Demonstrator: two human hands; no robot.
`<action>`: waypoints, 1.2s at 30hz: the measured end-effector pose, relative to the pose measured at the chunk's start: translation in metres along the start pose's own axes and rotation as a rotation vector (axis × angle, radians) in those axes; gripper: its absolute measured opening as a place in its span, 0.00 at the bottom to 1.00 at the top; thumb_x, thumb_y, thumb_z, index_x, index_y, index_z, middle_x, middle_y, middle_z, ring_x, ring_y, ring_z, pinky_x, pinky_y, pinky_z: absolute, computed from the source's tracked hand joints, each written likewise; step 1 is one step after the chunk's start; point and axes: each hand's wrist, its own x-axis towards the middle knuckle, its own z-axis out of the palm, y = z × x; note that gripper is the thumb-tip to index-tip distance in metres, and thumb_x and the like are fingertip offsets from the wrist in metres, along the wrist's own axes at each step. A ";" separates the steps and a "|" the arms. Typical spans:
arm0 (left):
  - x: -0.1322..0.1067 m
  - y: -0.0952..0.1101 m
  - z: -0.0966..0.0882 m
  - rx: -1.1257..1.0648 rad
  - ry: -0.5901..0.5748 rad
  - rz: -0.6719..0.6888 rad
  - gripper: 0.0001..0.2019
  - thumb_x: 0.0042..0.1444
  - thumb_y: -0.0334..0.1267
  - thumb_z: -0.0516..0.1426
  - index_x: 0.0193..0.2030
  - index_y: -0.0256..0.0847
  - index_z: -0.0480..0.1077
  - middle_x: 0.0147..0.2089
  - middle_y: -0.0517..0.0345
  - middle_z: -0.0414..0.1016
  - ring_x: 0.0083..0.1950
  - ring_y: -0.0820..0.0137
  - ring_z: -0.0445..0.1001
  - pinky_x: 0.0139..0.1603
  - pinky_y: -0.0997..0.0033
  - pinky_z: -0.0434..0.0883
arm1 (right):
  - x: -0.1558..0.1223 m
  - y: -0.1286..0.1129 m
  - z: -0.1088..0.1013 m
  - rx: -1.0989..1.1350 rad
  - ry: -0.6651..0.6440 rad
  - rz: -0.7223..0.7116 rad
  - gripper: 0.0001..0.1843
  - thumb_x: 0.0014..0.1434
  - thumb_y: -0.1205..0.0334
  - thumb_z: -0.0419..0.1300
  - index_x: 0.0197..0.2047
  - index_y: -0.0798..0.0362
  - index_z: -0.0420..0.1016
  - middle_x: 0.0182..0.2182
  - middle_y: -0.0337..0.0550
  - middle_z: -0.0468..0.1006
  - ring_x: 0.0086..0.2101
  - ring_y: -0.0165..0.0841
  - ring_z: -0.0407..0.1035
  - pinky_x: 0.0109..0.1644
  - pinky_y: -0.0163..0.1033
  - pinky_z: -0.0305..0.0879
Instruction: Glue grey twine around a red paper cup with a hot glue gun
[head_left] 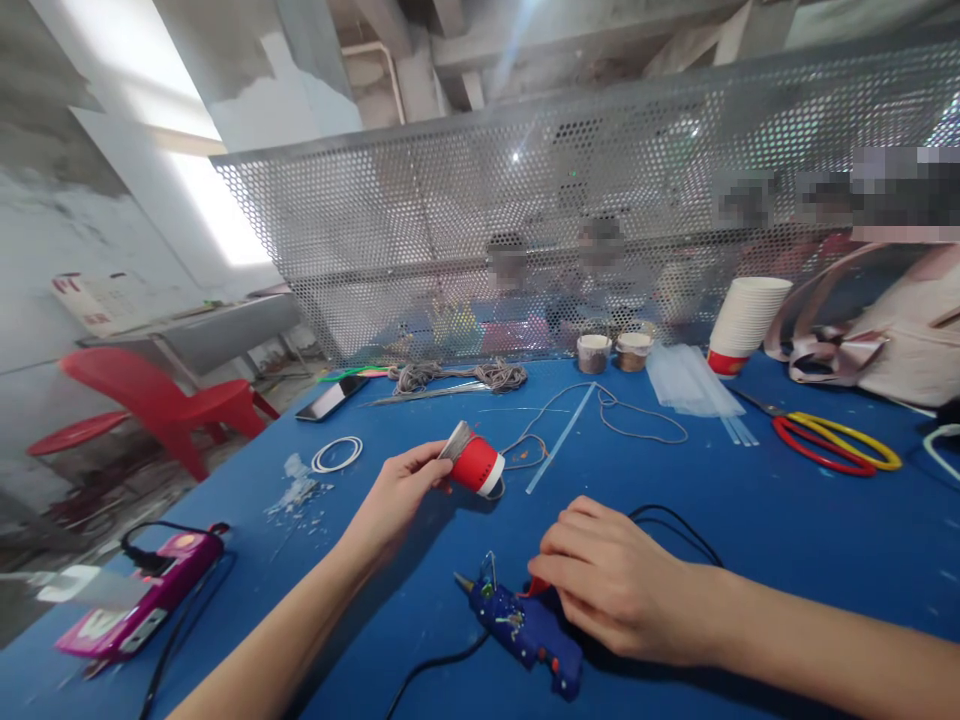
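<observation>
My left hand (409,485) pinches a small red and white paper cup (476,460), tilted on its side above the table. Grey cord is wound about its wide end, and a strand trails from it to the right. A blue hot glue gun (517,625) lies on the table, its nozzle pointing left. Against its upper side, my right hand (604,575) has its fingers curled closed, beside a small red part. What the fingertips hold, if anything, is hidden.
Scissors (836,443), stacked paper cups (746,325), glue sticks (690,378) and two cord-wrapped cups (594,353) stand or lie toward the back. A phone (330,398), white ring (337,455) and purple power strip (142,600) are left. A perforated metal screen (420,220) rises behind.
</observation>
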 end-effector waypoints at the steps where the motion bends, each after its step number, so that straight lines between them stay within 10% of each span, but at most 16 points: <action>1: 0.000 0.000 0.000 -0.011 0.001 0.003 0.14 0.50 0.39 0.58 0.43 0.39 0.78 0.32 0.55 0.75 0.31 0.70 0.65 0.34 0.71 0.63 | 0.000 0.000 0.000 0.004 -0.006 0.000 0.10 0.60 0.71 0.51 0.40 0.56 0.73 0.31 0.44 0.74 0.30 0.32 0.62 0.37 0.40 0.55; 19: 0.015 -0.002 0.002 -0.271 0.101 -0.141 0.11 0.48 0.44 0.59 0.30 0.38 0.72 0.29 0.60 0.69 0.30 0.72 0.66 0.23 0.75 0.65 | -0.002 -0.001 -0.007 0.130 -0.427 0.020 0.21 0.57 0.75 0.50 0.54 0.62 0.67 0.52 0.54 0.71 0.48 0.40 0.65 0.51 0.45 0.60; 24: 0.014 -0.005 0.001 -0.216 0.049 -0.150 0.10 0.47 0.41 0.57 0.33 0.37 0.75 0.29 0.59 0.72 0.28 0.72 0.66 0.23 0.75 0.64 | -0.003 -0.002 -0.010 0.100 -0.423 0.044 0.29 0.54 0.73 0.53 0.59 0.65 0.61 0.59 0.60 0.63 0.47 0.43 0.64 0.50 0.46 0.61; 36: 0.009 -0.001 -0.001 -0.099 -0.010 -0.067 0.08 0.47 0.40 0.60 0.27 0.38 0.76 0.29 0.58 0.74 0.30 0.72 0.69 0.33 0.72 0.67 | -0.004 0.001 0.005 0.050 -0.237 0.004 0.13 0.53 0.70 0.54 0.43 0.59 0.68 0.41 0.52 0.71 0.35 0.36 0.64 0.40 0.42 0.59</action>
